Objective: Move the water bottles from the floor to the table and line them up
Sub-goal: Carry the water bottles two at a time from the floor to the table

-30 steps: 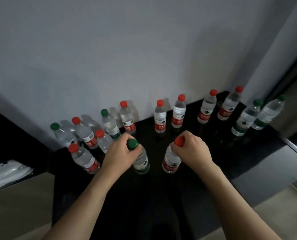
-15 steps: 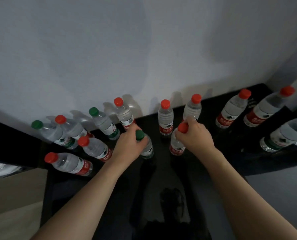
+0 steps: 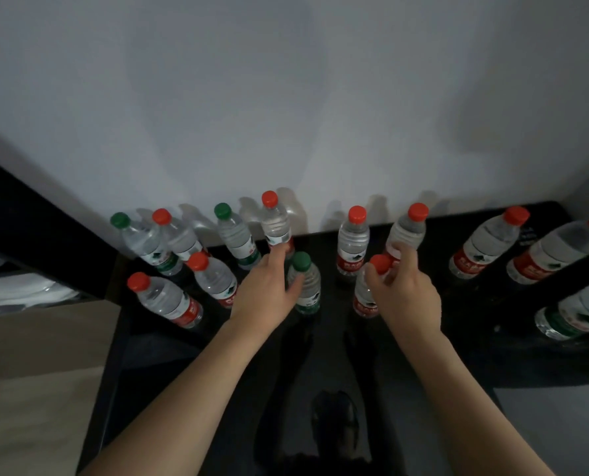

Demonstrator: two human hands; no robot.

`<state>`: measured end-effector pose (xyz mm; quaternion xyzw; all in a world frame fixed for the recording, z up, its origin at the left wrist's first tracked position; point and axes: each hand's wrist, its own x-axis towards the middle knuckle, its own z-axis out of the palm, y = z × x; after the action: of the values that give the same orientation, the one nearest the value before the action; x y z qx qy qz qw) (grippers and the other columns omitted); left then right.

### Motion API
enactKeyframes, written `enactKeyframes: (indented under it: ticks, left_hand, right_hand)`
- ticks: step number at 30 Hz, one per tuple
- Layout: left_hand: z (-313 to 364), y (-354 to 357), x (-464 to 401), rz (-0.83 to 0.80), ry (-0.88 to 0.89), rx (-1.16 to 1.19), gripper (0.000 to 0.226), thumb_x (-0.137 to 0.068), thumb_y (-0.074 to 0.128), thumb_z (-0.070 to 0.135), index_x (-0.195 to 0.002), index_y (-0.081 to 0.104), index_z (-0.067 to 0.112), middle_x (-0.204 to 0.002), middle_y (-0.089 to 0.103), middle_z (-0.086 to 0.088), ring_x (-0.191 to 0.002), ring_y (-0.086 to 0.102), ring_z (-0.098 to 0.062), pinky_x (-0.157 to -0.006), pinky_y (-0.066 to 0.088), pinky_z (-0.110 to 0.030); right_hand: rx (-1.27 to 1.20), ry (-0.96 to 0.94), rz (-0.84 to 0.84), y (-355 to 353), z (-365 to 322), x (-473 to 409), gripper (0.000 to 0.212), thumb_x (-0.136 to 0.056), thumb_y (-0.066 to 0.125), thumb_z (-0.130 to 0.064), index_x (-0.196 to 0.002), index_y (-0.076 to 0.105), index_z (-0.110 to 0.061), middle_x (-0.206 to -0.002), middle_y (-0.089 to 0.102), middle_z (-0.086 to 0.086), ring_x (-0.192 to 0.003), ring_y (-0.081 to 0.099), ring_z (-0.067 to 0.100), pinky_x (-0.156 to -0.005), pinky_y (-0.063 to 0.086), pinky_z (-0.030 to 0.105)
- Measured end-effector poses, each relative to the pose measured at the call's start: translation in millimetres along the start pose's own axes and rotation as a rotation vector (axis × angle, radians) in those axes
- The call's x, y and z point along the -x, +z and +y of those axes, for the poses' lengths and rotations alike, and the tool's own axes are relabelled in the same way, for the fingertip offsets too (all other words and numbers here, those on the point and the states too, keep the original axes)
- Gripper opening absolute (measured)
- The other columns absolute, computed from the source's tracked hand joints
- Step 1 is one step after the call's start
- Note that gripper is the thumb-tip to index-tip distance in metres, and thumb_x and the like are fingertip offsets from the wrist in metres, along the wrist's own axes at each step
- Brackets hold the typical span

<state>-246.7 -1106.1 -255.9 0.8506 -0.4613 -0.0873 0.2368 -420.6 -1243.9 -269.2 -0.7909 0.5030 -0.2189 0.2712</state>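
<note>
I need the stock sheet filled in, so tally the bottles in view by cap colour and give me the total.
Red-capped bottles: 9
Green-capped bottles: 3
Green-labelled bottle at the right edge, cap out of frame: 1
Total: 13

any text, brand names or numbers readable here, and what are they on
None can be read.
Red labels, e.g. on the red-capped bottle: white print, too blurred.
Green labels, e.g. on the green-capped bottle: print too small and dark.
Black table, far right near the wall: faint white marks, illegible.
</note>
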Motion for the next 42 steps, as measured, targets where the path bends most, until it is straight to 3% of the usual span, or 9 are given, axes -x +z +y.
enactKeyframes:
  ticks: [3,8,13,16,20,26,30,33,42]
  left_hand:
    - [-5.4,-15.6,20.6,0.085,0.007,-0.06,0.05,-0.095,0.061,0.034,-0.138,0.044,0.016,-0.116,0.063,-0.006,-0.101,0.064,-0.02,-0.079,0.056,-0.034]
    - [-25.3,-48.6,61.0,0.213,-0.012,-0.117,0.041,-0.096,0.06,0.025,-0.131,0.055,0.005,-0.118,0.062,-0.014,-0.104,0.062,-0.031,-0.081,0.055,-0.04]
    - [-63.2,-97.7,114.6,0.347,-0.075,-0.143,0.04,-0.094,0.059,0.023,-0.131,0.053,0.008,-0.121,0.06,-0.011,-0.109,0.059,-0.029,-0.084,0.053,-0.037]
    - [-93.6,-128.3,155.7,0.42,-0.148,-0.173,0.038,-0.093,0.06,0.022,-0.128,0.055,0.007,-0.121,0.061,-0.012,-0.108,0.06,-0.031,-0.087,0.053,-0.039]
    - [-139.7,-171.2,222.6,0.484,-0.277,-0.281,0.036,-0.093,0.063,0.02,-0.123,0.061,0.001,-0.111,0.066,-0.017,-0.098,0.063,-0.035,-0.083,0.053,-0.045]
    - [-207.8,-227.6,340.2,0.586,-0.483,-0.295,0.036,-0.092,0.064,0.016,-0.124,0.061,-0.001,-0.116,0.064,-0.02,-0.104,0.061,-0.04,-0.091,0.05,-0.05]
    - [-251.5,-256.8,422.9,0.618,-0.627,-0.278,0.039,-0.098,0.057,0.021,-0.132,0.057,0.001,-0.129,0.059,-0.019,-0.117,0.056,-0.038,-0.099,0.045,-0.049]
    - [-276.9,-274.2,485.6,0.654,-0.727,-0.259,0.041,-0.099,0.055,0.022,-0.135,0.054,0.002,-0.135,0.056,-0.017,-0.12,0.054,-0.038,-0.101,0.043,-0.048]
    - [-318.7,-318.6,640.5,0.788,-0.994,-0.351,0.039,-0.097,0.057,0.019,-0.132,0.056,0.0,-0.132,0.058,-0.02,-0.119,0.056,-0.039,-0.101,0.044,-0.049]
  right_hand:
    - [-0.071,-0.016,0.082,-1.5,-12.8,17.4,0.045,-0.088,0.055,-0.047,-0.123,0.035,-0.028,-0.08,0.065,-0.002,-0.063,0.061,0.013,-0.055,0.049,0.031]
    - [-0.088,-0.317,0.068,8.2,-58.5,48.3,0.04,-0.091,0.061,-0.033,-0.126,0.049,-0.017,-0.093,0.063,-0.003,-0.081,0.06,0.013,-0.062,0.041,0.018]
    - [-0.147,-0.553,-0.114,34.6,-130.3,90.8,0.046,-0.089,0.064,-0.027,-0.131,0.049,-0.015,-0.118,0.06,0.001,-0.108,0.057,0.013,-0.084,0.043,0.022]
    - [-0.193,-0.653,-0.227,56.0,-172.7,122.6,0.047,-0.089,0.064,-0.023,-0.132,0.049,-0.015,-0.122,0.058,0.0,-0.114,0.054,0.013,-0.089,0.042,0.022]
    - [-0.226,-0.763,-0.324,83.4,-230.6,176.4,0.046,-0.089,0.063,-0.024,-0.133,0.047,-0.022,-0.127,0.054,-0.006,-0.11,0.047,-0.002,-0.087,0.042,0.02]
    - [-0.186,-0.898,-0.462,126.3,-305.4,277.8,0.047,-0.091,0.059,-0.025,-0.136,0.046,-0.02,-0.135,0.05,-0.002,-0.124,0.048,0.016,-0.102,0.041,0.028]
    - [-0.165,-0.971,-0.581,152.8,-344.7,352.4,0.049,-0.092,0.058,-0.028,-0.138,0.043,-0.023,-0.137,0.046,-0.004,-0.115,0.054,0.018,-0.099,0.046,0.032]
    - [-0.155,-1.023,-0.664,173.3,-371.2,407.8,0.049,-0.093,0.056,-0.029,-0.14,0.042,-0.026,-0.141,0.043,-0.006,-0.125,0.047,0.014,-0.102,0.042,0.028]
    - [-0.164,-1.213,-0.832,210.5,-451.4,536.8,0.052,-0.09,0.058,-0.026,-0.14,0.043,-0.023,-0.143,0.044,-0.001,-0.124,0.049,0.023,-0.099,0.042,0.036]
